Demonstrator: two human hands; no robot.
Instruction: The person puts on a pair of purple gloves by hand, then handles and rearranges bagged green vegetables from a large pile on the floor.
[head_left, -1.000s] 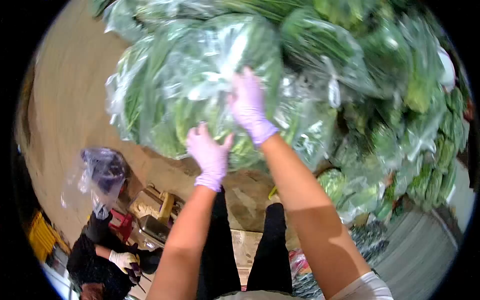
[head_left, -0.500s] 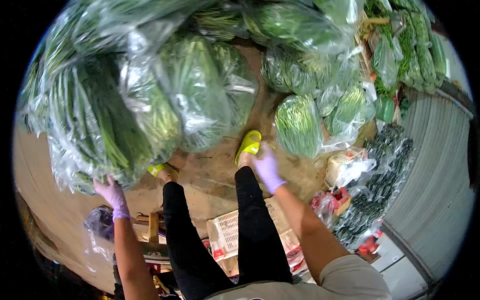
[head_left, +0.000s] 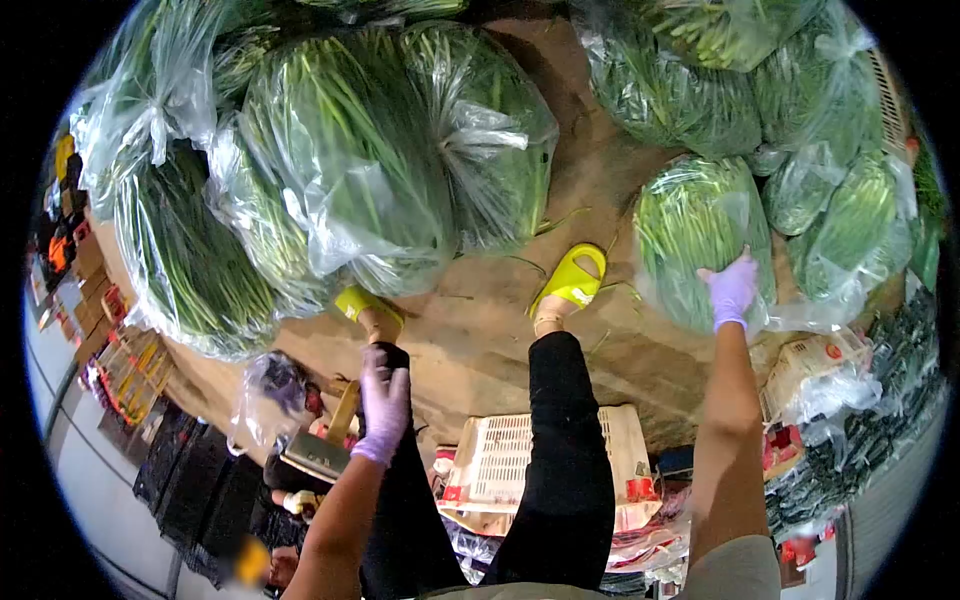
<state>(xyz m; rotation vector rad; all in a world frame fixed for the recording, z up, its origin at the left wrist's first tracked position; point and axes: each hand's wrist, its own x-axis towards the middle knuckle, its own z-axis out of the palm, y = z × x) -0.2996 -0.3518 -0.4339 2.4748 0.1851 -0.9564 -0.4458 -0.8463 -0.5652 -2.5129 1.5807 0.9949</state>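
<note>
My right hand [head_left: 733, 290], in a thin purple glove, touches the lower right part of a clear plastic bag of long green stalk vegetables [head_left: 690, 215]. Its thumb and fingers are spread against the plastic. My left hand [head_left: 384, 400], gloved the same way, hangs in front of my left knee with its fingers stretched out and nothing in it. To the left of my feet stand more bags: a large bag of green stalks [head_left: 345, 160], a tied bag [head_left: 485, 150] beside it, and a dark green bag [head_left: 190, 250] at the far left.
My feet wear yellow-green slippers [head_left: 572, 282] on a brown floor [head_left: 480, 345]. A cream plastic crate [head_left: 510, 455] lies behind my legs. Near my left arm are a bagged dark object [head_left: 272, 395] and a wooden-handled tool [head_left: 343, 413]. Another bag of greens [head_left: 855, 230] stands at right.
The view has turned left and down. My right hand has moved from beside my foot onto the bag at right. My left hand has left the bags and come back to my knee.
</note>
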